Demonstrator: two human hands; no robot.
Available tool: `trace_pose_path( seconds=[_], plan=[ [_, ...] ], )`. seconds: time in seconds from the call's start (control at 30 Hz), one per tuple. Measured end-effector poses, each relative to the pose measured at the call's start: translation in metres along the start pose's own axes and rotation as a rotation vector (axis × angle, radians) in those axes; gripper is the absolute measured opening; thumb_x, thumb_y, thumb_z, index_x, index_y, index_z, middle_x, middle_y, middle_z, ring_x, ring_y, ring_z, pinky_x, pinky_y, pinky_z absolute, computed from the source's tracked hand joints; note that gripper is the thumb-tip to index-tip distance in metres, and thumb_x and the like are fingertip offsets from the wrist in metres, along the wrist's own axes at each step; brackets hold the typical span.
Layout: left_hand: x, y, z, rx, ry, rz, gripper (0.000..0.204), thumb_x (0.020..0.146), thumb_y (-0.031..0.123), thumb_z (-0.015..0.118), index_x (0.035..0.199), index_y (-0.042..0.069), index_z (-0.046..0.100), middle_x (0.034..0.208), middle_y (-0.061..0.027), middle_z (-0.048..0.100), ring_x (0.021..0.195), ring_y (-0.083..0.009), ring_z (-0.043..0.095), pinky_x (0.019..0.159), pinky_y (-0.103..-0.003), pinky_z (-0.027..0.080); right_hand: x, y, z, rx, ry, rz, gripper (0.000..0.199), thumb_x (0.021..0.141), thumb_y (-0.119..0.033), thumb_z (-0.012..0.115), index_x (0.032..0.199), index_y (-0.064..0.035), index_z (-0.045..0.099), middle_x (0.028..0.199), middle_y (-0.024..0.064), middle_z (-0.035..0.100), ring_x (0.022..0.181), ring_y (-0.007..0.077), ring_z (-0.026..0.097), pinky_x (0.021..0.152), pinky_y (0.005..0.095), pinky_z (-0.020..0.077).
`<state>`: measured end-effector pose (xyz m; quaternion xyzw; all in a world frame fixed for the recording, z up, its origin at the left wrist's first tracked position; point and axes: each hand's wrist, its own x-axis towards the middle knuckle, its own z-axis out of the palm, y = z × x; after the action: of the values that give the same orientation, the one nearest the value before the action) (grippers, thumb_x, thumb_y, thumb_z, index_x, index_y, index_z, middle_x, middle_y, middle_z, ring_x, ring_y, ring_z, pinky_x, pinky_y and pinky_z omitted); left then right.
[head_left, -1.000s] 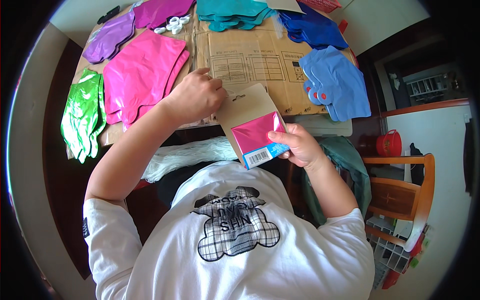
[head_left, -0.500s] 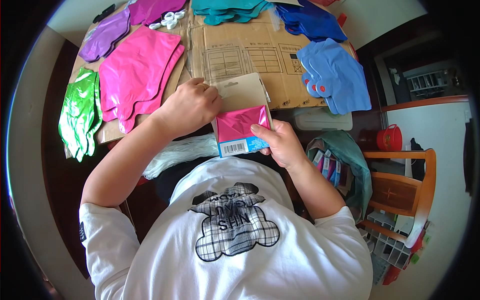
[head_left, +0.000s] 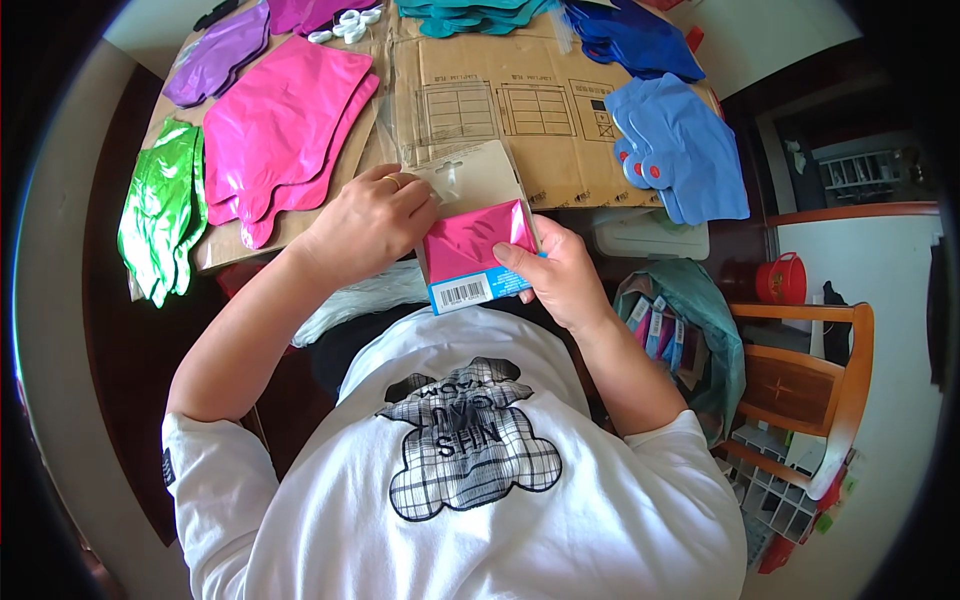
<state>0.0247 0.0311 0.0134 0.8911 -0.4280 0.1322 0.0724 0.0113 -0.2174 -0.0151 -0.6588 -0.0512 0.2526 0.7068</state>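
Note:
Just above my lap is a flat card package [head_left: 478, 240] with a hanging slot at its top, a folded shiny pink foil piece on its front and a blue strip with a barcode below. My right hand [head_left: 560, 268] grips its right side, thumb across the pink foil and fingers behind. At the upper left edge my left hand [head_left: 368, 218] is closed, its curled fingertips pressed on the package by the grey-brown card. What exactly those fingertips pinch is hidden. Clear film glints around the card's top.
Cardboard [head_left: 545, 165] covers the table ahead. On it lie flat foil pieces: pink [head_left: 285, 120], green [head_left: 162, 205], purple [head_left: 220, 60], teal [head_left: 470, 18], dark blue [head_left: 630, 40] and light blue [head_left: 685, 145]. White rings [head_left: 350, 28] sit behind. A bag [head_left: 725, 360] of packages stands right, beside a wooden chair [head_left: 795, 385].
The package has shifted slightly left and tilted in my hands. My left hand has moved slightly down and left along its edge; the right keeps its grip.

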Motion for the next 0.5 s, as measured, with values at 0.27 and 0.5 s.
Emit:
trace_pose_path(
  seconds=[0.27,0.5],
  plan=[
    [-0.011,0.008,-0.001,-0.023,0.107,0.090,0.027,0.073,0.007,0.064,0.097,-0.007,0.062,0.106,-0.0183,0.063,0.094,-0.0307,0.065,0.090,-0.045,0.052,-0.010,0.010,0.008,0.079,0.084,-0.054,0.035,0.087,-0.017,0.070,0.111,0.0026,0.054,0.080,0.0020,0.062,0.058,0.0027,0.053,0.043,0.0182,0.0420],
    [-0.022,0.021,-0.003,-0.019,0.107,0.058,0.028,0.073,0.007,0.064,0.098,-0.007,0.063,0.105,-0.0184,0.062,0.095,-0.0312,0.064,0.088,-0.044,0.052,-0.008,0.019,0.011,0.051,0.067,0.006,0.023,0.086,-0.018,0.071,0.095,-0.0010,0.059,0.076,0.0011,0.062,0.057,0.0030,0.053,0.042,0.0190,0.0416]
  ],
)
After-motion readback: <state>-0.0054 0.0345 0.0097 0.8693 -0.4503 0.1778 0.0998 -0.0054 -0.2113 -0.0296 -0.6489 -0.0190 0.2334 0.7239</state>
